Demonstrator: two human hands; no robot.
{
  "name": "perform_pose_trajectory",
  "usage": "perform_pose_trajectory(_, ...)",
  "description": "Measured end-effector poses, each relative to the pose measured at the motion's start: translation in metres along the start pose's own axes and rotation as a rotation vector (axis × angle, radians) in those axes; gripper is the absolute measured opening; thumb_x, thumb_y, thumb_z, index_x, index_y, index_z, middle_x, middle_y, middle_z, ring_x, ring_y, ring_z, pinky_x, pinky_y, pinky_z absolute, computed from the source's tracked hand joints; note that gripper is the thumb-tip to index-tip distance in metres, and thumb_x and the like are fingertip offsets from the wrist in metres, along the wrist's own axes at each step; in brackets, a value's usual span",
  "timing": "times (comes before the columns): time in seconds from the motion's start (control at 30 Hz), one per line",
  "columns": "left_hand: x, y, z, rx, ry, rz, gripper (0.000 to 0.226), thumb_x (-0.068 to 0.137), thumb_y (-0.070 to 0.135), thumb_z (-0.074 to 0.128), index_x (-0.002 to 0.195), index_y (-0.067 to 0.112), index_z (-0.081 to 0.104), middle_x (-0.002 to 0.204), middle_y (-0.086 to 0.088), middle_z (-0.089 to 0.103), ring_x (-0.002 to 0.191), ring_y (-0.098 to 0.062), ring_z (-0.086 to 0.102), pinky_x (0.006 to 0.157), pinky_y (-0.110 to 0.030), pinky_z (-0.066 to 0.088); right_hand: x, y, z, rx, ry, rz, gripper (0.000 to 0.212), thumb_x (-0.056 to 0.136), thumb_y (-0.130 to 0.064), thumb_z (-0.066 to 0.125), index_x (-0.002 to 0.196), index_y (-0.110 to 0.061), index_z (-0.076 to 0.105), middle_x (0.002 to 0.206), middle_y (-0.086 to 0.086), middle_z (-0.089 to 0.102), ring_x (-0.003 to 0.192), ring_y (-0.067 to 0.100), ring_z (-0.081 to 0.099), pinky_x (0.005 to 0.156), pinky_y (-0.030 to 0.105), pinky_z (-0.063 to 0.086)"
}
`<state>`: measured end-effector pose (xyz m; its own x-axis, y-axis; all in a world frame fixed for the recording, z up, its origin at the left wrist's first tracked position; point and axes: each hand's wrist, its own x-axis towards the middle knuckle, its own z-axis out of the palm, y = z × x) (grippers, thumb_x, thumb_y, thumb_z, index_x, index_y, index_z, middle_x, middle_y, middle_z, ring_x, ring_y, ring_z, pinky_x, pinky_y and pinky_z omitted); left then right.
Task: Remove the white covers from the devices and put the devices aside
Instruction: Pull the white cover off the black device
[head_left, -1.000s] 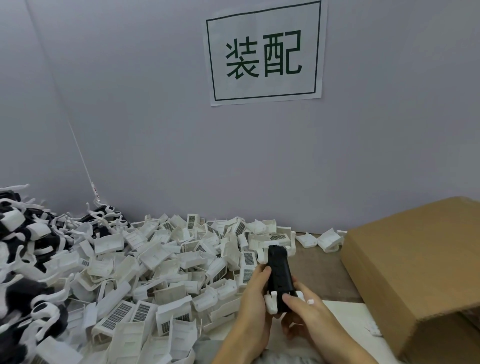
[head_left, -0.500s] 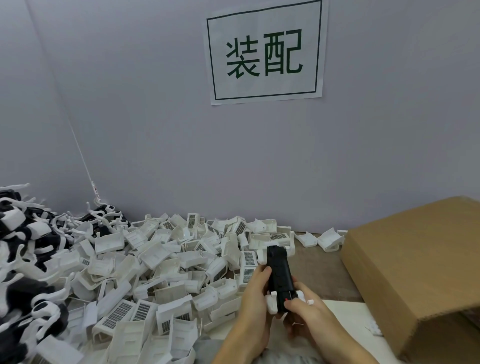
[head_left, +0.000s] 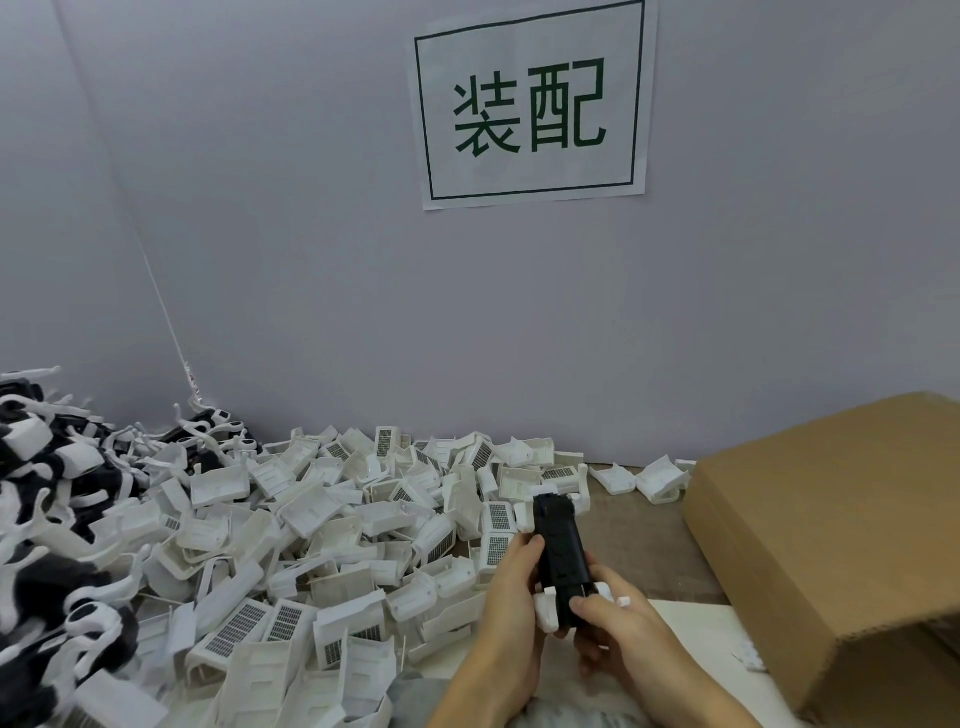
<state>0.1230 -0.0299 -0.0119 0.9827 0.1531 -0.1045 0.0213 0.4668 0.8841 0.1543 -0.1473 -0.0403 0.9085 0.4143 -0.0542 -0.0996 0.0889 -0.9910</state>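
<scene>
Fingers first: my left hand (head_left: 511, 587) is wrapped around the black device (head_left: 560, 551), thumb up its left edge to hold it upright and steady; my right hand (head_left: 618, 631) pinches its lower end, thumb pressing where the white cover (head_left: 549, 609) clips on. That grip looks like a brace-and-pry: left holds the body, right works the clip. The cover is not off yet; white tabs show on both sides at the bottom, and a bit of white at the top end. The device sits at about 5 o'clock in my view, over the table edge. The pile of loose covers (head_left: 311, 545) spreads from 6 to 8 o'clock. Black-and-white units (head_left: 47, 467) are heaped at 9. A cardboard box (head_left: 831, 545) sits at 3–4. I can't tell whether the clip is already partly free.
</scene>
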Motion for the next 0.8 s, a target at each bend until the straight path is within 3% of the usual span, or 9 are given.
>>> perform_pose_trajectory(0.3, -0.0018, 0.0008, 0.0022, -0.022, 0.009, -0.011, 0.025, 0.104, 0.024, 0.044, 0.113, 0.011, 0.064, 0.081, -0.008, 0.069, 0.058, -0.015, 0.062, 0.046, -0.02, 0.044, 0.0009, 0.0033, -0.0028, -0.047, -0.008, 0.001, 0.054, 0.065, -0.023, 0.059, 0.119, -0.021, 0.062, 0.072, 0.015, 0.066, 0.056, 0.023, 0.052, 0.051, 0.031, 0.045)
perform_pose_trajectory(0.43, 0.0006, -0.0007, 0.0002, 0.003, -0.003, -0.007, 0.026, 0.104, 0.027, 0.045, 0.115, 0.012, 0.063, 0.083, -0.007, 0.068, 0.061, -0.015, 0.062, 0.048, -0.022, 0.044, -0.0011, 0.002, -0.0013, -0.091, 0.007, -0.025, 0.037, 0.082, -0.02, 0.059, 0.12, -0.023, 0.061, 0.068, 0.009, 0.065, 0.055, 0.02, 0.052, 0.053, 0.032, 0.045)
perform_pose_trajectory(0.53, 0.0016, -0.001, 0.0, 0.012, -0.008, -0.005, 0.027, 0.104, 0.027, 0.045, 0.115, 0.01, 0.064, 0.087, -0.009, 0.068, 0.072, -0.02, 0.063, 0.058, -0.027, 0.047, -0.0009, 0.0025, -0.0017, -0.088, 0.009, -0.011, 0.027, 0.097, -0.011, 0.054, 0.12, -0.023, 0.061, 0.073, 0.015, 0.064, 0.056, 0.021, 0.052, 0.054, 0.033, 0.045)
perform_pose_trajectory(0.6, 0.0017, -0.0009, 0.0002, 0.001, -0.006, 0.002, 0.027, 0.104, 0.025, 0.046, 0.115, 0.009, 0.065, 0.089, -0.011, 0.068, 0.08, -0.025, 0.064, 0.064, -0.03, 0.048, -0.0012, 0.0015, -0.0012, -0.061, 0.004, -0.002, 0.021, 0.1, -0.015, 0.053, 0.118, -0.019, 0.063, 0.075, 0.017, 0.063, 0.055, 0.021, 0.051, 0.053, 0.032, 0.044)
perform_pose_trajectory(0.8, 0.0012, -0.0015, -0.0002, 0.007, 0.005, 0.0, 0.025, 0.104, 0.024, 0.045, 0.113, 0.012, 0.066, 0.083, -0.006, 0.071, 0.067, -0.017, 0.066, 0.052, -0.022, 0.047, -0.0011, -0.0003, 0.0003, -0.082, 0.019, -0.013, 0.019, 0.102, -0.014, 0.052, 0.118, -0.012, 0.062, 0.072, 0.016, 0.065, 0.053, 0.022, 0.05, 0.051, 0.031, 0.043)
